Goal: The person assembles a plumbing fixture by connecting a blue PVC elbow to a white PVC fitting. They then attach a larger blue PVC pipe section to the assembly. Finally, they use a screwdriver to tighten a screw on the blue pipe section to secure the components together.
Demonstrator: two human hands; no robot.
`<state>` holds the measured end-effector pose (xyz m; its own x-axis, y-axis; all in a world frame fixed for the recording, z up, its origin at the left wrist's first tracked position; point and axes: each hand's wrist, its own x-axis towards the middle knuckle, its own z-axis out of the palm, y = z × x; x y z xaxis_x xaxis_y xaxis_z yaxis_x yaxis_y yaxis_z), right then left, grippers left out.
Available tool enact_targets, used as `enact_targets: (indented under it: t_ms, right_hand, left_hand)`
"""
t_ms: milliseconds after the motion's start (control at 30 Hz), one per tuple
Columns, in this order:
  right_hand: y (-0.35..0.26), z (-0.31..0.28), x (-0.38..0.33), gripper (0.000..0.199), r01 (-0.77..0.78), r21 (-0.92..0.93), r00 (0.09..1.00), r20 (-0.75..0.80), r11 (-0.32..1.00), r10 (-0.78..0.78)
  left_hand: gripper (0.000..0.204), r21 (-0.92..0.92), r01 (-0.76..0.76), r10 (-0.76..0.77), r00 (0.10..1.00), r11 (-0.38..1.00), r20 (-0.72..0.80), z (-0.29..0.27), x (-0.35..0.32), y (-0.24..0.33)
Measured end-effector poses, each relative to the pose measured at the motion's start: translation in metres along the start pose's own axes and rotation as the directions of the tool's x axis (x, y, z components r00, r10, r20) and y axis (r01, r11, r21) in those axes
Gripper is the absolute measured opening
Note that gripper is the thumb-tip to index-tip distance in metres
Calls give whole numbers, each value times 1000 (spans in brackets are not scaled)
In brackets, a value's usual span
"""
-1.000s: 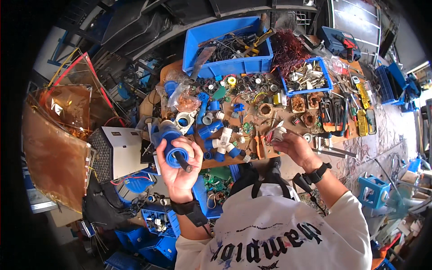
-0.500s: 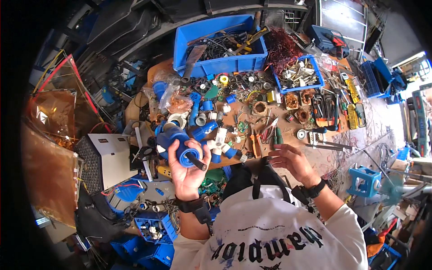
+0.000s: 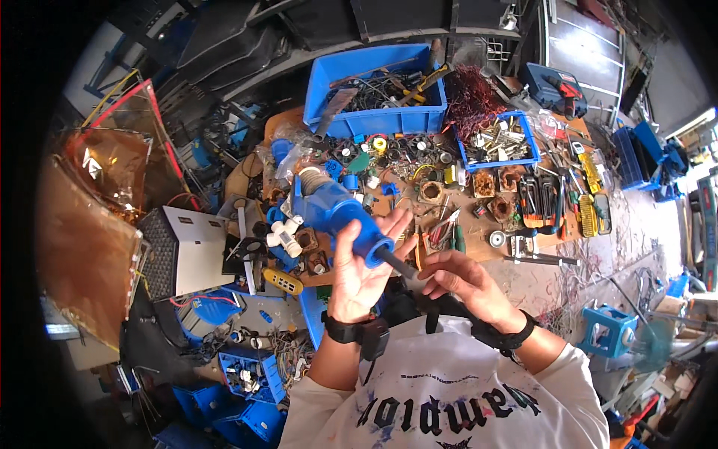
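Observation:
A blue cylindrical plastic housing with a pale threaded end points away from me over the workbench. My left hand holds it from below, the thumb against its side and the other fingers stretched out beyond it. From its near end, a dark stiff cable or rod sticks out toward my right hand. The right fingers are pinched together at the cable's greyish tip. A white branched pipe fitting lies to the left, beside the housing.
On the cluttered bench stand a large blue crate of cables and tools and a smaller blue tray of metal parts. Pliers and a row of hex keys lie at the right. A white box stands left.
My left hand has moved right with the housing, which now shows more of its length. My right hand has come left, from apart to the cable's tip.

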<state>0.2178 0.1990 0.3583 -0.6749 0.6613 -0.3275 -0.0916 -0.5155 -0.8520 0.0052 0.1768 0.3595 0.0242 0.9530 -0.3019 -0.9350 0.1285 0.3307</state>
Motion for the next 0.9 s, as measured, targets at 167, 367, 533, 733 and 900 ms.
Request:
enact_targets:
  t_ms: [167,367,533,733,900]
  right_hand:
    - [-33,-17,-22,48,14,99,960,276,995,-41]
    - [-51,-45,-52,56,-17,107,936,351,994,-22]
    - [-62,-54,-76,45,-24,50,913,408,998,1]
    - [-63,-48,-95,28,627,-356,772,162,693,-615]
    - [-87,-41,-99,47,743,-577,520,176,340,-836]
  left_hand:
    - [38,236,-96,81,994,967,73,35,-8,-35]
    - [43,351,-174,127,980,920,153,63,-25,-77]
    - [47,231,-139,101,981,963,166,81,-32,-100]
    - [49,-47,-39,43,996,998,83,114,-35,-109]
    - [46,-112,67,-65,998,991,22,135,-40,-116]
